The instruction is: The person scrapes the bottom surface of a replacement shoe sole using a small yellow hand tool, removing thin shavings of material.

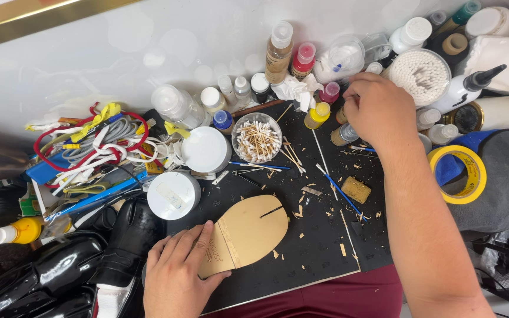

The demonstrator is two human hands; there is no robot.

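Note:
My left hand (pixel 175 274) lies flat on the narrow end of a tan shoe sole piece (pixel 251 231), pressing it onto a black mat (pixel 319 235). A thin dark stick rests on the sole's rounded end. My right hand (pixel 378 112) reaches to the far side of the mat, fingers curled among small bottles, nearest a small brown bottle (pixel 344 134) and a yellow-capped bottle (pixel 317 115). Whether it grips one of them is hidden by the fingers.
A bowl of used cotton swabs (pixel 257 140) and two white round lids (pixel 205 149) (pixel 173 195) sit on the mat. Black glossy shoes (pixel 89 259) lie at left under tangled cords (pixel 98 144). A yellow tape roll (pixel 459 174) and a swab tub (pixel 423 75) are at right.

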